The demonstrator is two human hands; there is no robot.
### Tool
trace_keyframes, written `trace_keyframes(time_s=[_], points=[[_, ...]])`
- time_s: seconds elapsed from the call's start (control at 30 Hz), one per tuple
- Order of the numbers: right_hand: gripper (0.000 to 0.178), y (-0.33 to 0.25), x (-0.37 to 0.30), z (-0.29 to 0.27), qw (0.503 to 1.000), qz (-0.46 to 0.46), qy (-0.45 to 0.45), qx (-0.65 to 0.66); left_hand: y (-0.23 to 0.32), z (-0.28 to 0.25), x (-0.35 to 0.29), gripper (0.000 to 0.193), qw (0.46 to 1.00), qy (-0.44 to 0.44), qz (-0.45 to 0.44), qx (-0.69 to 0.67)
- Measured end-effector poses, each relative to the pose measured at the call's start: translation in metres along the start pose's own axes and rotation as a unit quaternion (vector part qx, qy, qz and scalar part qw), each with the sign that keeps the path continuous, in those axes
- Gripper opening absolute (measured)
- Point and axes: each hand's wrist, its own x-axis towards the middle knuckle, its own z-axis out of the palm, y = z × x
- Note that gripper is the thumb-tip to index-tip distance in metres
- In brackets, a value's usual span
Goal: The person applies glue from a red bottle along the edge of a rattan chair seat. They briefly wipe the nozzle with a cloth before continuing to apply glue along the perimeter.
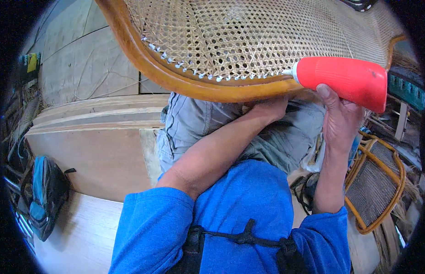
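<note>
My right hand (338, 112) is wrapped round a red glue bottle (342, 80), tipped on its side. Its white nozzle points left and meets the edge of a woven cane panel (249, 36). White blobs of glue (176, 65) dot the row of holes where the cane meets a curved brown wooden frame (189, 86). The frame and panel rest across my lap. My left hand (274, 107) reaches beneath the frame's lower rail, near the bottle's tip; its fingers are hidden there.
Stacked wooden boards (93, 132) lie to the left, with a black and blue backpack (45, 196) near them. At the right leans another cane piece (374, 182) with a brown frame. A teal crate (406, 91) stands behind it.
</note>
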Motion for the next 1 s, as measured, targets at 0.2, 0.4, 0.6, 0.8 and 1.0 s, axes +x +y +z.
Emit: trace_keyframes(time_s=[0.2, 0.4, 0.6, 0.8, 1.0], points=[[0.027, -0.010, 0.001, 0.010, 1.000, 0.007, -0.006, -0.011, -0.005, 0.002, 0.001, 0.036, 1.000, -0.003, 0.008, 0.030], [0.044, -0.001, 0.004, -0.003, 0.989, 0.017, 0.125, 0.082, -0.010, 0.013, -0.003, 0.040, 0.998, -0.009, 0.006, 0.065], [0.049, 0.008, 0.010, -0.012, 0.986, 0.062, 0.091, 0.126, -0.001, -0.002, -0.005, 0.041, 0.994, -0.049, 0.018, 0.093], [0.034, 0.010, 0.007, -0.009, 0.994, 0.078, 0.044, 0.054, 0.005, -0.012, -0.004, 0.040, 0.991, -0.082, 0.025, 0.099], [0.030, 0.012, 0.008, -0.009, 0.997, 0.068, 0.022, 0.023, 0.003, -0.006, -0.001, 0.039, 0.998, -0.039, 0.017, 0.051]])
